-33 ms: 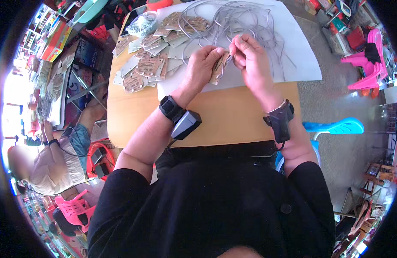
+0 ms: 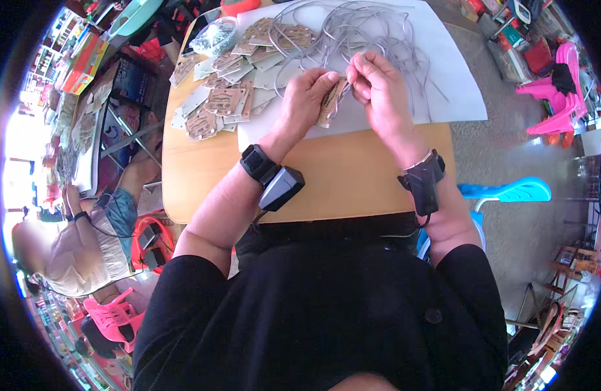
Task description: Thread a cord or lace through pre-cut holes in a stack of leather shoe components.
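My left hand point(image 2: 305, 98) is closed, its thumb and fingers gripping a small brown printed card point(image 2: 329, 113) tilted above the table's white sheet. Close beside it, my right hand point(image 2: 382, 91) is pinched shut near the card's upper right edge. A thin grey cord runs along that edge toward the right fingertips, which partly cover it. Beyond both hands lies a loose tangle of grey cord point(image 2: 343, 26). To the left spreads a pile of brown and pale grey cards point(image 2: 225, 101), several with small holes at their corners.
A clear container point(image 2: 216, 37) of small pieces stands at the far left of the wooden table point(image 2: 300, 176). A white sheet point(image 2: 453, 85) covers its far side. Another person point(image 2: 85, 251) sits at left beside a second table. A blue chair point(image 2: 515, 190) stands at right.
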A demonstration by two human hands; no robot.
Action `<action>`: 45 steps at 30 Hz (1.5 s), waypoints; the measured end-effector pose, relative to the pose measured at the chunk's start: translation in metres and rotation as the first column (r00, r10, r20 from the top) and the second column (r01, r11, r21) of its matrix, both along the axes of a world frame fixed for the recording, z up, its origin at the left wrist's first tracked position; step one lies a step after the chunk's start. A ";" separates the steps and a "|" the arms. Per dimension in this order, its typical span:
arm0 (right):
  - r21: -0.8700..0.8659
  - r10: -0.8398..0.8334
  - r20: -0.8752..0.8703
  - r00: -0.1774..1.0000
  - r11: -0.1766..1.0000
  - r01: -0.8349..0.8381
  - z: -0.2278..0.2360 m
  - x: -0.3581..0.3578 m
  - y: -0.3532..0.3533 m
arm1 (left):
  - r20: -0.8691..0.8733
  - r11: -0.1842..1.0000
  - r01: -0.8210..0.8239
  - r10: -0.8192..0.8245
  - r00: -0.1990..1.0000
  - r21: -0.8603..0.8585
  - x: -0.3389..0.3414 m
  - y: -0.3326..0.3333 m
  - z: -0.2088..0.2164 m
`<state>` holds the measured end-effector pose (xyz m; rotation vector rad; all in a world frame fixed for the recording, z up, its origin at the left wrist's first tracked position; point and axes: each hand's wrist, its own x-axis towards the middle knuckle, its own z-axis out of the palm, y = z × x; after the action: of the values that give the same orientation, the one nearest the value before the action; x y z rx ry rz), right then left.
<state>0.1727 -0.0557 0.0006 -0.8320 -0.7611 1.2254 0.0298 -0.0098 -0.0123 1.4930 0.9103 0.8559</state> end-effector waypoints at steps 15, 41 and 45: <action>-0.013 -0.056 -0.058 0.997 0.998 0.055 -0.007 0.005 0.009 | 0.058 0.997 -0.074 0.075 0.995 -0.025 0.003 0.005 -0.012; 0.093 -0.056 -0.258 0.964 0.992 0.082 0.001 0.069 0.014 | -0.158 0.990 0.106 -0.091 0.983 0.093 -0.010 0.010 -0.006; 0.145 -0.210 -0.248 0.946 0.957 0.251 0.012 0.087 0.008 | -0.169 0.984 0.151 -0.134 0.977 0.092 -0.012 0.006 0.002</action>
<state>0.2594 -0.0479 0.0123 -0.6026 -0.5551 1.0076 0.0174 -0.0033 -0.0108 1.7170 0.8748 0.6935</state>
